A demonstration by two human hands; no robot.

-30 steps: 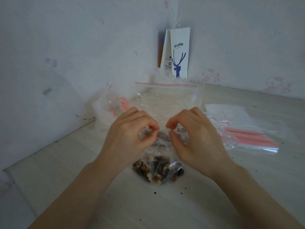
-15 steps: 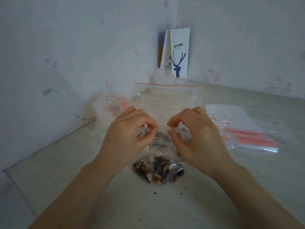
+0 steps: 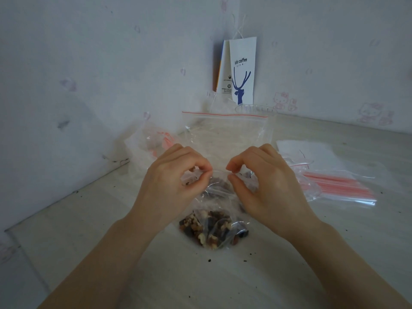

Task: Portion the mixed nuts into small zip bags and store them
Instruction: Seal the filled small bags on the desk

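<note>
A small clear zip bag stands on the table in front of me, its bottom filled with mixed nuts. My left hand pinches the left part of the bag's top edge between thumb and forefinger. My right hand pinches the right part of the same edge. The two pinches sit a few centimetres apart. Behind my hands stands a large clear zip bag with a red seal line; its lower part is hidden by my hands.
A stack of flat small zip bags with red strips lies at the right. A crumpled clear bag sits at the left by the wall. A white paper coffee bag stands in the corner. Dark crumbs dot the table.
Both hands have lifted the bag's top edge slightly and drawn a little apart along it. The nuts and the other bags have stayed where they were.
</note>
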